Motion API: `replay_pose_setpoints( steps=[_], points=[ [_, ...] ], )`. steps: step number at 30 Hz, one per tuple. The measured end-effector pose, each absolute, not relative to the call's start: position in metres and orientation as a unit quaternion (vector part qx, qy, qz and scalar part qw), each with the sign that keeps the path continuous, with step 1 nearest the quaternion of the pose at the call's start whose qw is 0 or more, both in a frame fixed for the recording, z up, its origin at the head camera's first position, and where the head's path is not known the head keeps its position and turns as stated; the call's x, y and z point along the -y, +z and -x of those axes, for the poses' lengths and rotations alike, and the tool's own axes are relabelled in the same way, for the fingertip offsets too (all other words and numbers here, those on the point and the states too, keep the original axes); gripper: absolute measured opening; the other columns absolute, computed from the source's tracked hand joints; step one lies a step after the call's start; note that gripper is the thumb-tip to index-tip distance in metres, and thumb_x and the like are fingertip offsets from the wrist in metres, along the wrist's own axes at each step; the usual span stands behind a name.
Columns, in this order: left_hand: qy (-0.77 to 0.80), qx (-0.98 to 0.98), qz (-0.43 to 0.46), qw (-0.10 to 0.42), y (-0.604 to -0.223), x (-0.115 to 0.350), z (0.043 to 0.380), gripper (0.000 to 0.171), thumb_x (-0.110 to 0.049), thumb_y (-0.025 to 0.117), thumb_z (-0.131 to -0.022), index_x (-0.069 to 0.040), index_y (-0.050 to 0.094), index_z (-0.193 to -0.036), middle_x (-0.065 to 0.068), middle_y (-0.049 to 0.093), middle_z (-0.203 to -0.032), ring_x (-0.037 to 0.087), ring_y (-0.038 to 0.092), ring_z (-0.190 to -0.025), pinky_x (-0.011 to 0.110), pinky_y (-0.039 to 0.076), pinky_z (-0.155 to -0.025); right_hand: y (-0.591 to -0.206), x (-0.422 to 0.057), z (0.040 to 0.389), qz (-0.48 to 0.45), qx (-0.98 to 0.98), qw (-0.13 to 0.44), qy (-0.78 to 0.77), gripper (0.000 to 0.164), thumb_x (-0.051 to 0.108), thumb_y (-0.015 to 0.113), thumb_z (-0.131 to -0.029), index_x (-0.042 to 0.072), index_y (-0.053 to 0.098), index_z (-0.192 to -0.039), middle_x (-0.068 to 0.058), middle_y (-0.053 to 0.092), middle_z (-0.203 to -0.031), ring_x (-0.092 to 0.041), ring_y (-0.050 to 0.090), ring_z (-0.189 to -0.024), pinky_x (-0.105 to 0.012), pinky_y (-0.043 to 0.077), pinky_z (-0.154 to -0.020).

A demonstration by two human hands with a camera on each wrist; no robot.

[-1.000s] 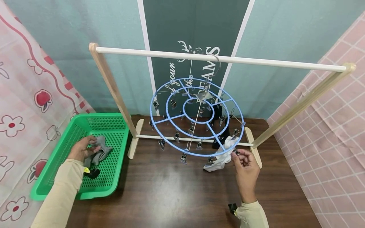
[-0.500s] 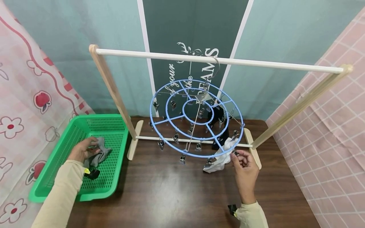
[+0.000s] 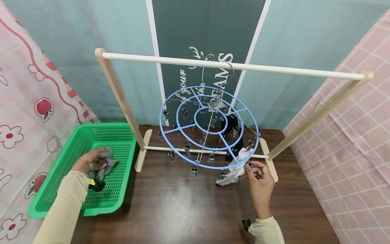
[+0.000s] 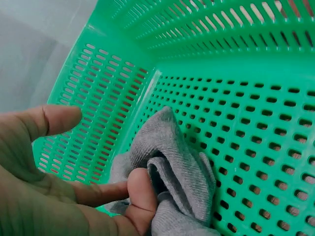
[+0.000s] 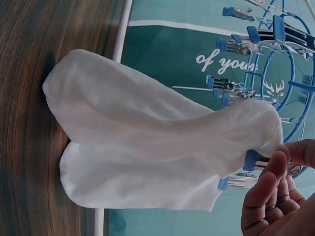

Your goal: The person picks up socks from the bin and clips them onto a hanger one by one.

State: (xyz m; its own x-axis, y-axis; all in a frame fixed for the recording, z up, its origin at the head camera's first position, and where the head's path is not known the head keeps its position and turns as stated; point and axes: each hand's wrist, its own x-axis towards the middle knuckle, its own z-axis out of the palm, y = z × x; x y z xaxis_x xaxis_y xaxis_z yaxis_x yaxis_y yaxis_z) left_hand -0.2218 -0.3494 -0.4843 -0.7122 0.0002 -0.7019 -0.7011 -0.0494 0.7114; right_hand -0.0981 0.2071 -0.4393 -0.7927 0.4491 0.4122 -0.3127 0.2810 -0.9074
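Note:
A grey sock (image 4: 170, 162) lies bunched in the green basket (image 3: 129, 179). My left hand (image 3: 89, 160) is over it, with fingers bent against the fabric and the thumb held apart. At the front right of the blue round clip hanger (image 3: 186, 160), white socks (image 5: 142, 132) hang down. My right hand (image 3: 261, 183) pinches a metal clip (image 3: 250, 164) at the edge of the white socks, between thumb and forefinger. The fingertips partly cover that clip in the right wrist view. Behind the white socks hangs a black piece of fabric (image 3: 240, 139), largely hidden by the ring.
The hanger hooks over the white top bar (image 3: 170, 61) of a wooden stand. Several clips dangle around its rings. The stand's left post (image 3: 122, 98) rises beside the basket, and its right post (image 3: 313, 117) slants near the pink tiled cloth (image 3: 350, 142). A brown tabletop (image 3: 179, 210) lies below.
The whole head view has shifted slightly. My left fingers have shifted a little against the grey sock, while my right hand stays at the clip by the white socks.

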Motion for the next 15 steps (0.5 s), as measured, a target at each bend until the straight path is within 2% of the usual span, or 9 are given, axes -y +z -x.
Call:
replay_pose_setpoints(
  steps=[6,11,13,15],
  points=[
    [0.639,-0.676,0.244,0.275,-0.4881,0.3496,0.2241,0.031,-0.033,0.048,-0.099,-0.007,0.036,-0.113,0.014,0.034,-0.109,0.016,0.050,-0.078,0.030,0.052,-0.071,-0.4395,-0.2059,0.0978,0.041,0.730,0.318,0.604,0.018,-0.014,0.063,-0.085,-0.022,0.057,-0.101,-0.036,0.055,-0.069,-0.001,0.057,-0.052,-0.014,0.046,-0.049],
    [0.640,-0.678,0.231,0.277,-0.4881,0.3488,0.2239,0.036,-0.031,0.046,-0.101,-0.002,0.036,-0.120,0.015,0.037,-0.108,0.015,0.053,-0.076,0.028,0.052,-0.070,-0.4393,-0.2060,0.0978,0.046,0.731,0.317,0.602,0.018,-0.013,0.063,-0.085,-0.021,0.057,-0.100,-0.033,0.057,-0.068,-0.002,0.057,-0.053,-0.014,0.047,-0.050],
    [0.646,-0.672,0.233,0.277,-0.4860,0.3484,0.2227,0.043,-0.030,0.046,-0.101,0.002,0.034,-0.127,0.015,0.041,-0.105,0.014,0.055,-0.074,0.026,0.052,-0.069,-0.4386,-0.2055,0.0982,0.049,0.733,0.314,0.602,0.019,-0.012,0.064,-0.085,-0.021,0.057,-0.101,-0.029,0.059,-0.067,-0.002,0.058,-0.053,-0.014,0.048,-0.050],
    [0.660,-0.659,0.238,0.271,-0.4835,0.3486,0.2215,0.042,-0.027,0.045,-0.101,0.005,0.034,-0.128,0.014,0.047,-0.100,0.014,0.056,-0.071,0.026,0.052,-0.067,-0.4375,-0.2047,0.0983,0.050,0.735,0.309,0.601,0.019,-0.012,0.064,-0.086,-0.020,0.058,-0.101,-0.025,0.061,-0.066,-0.002,0.058,-0.053,-0.015,0.048,-0.050]
  ],
)
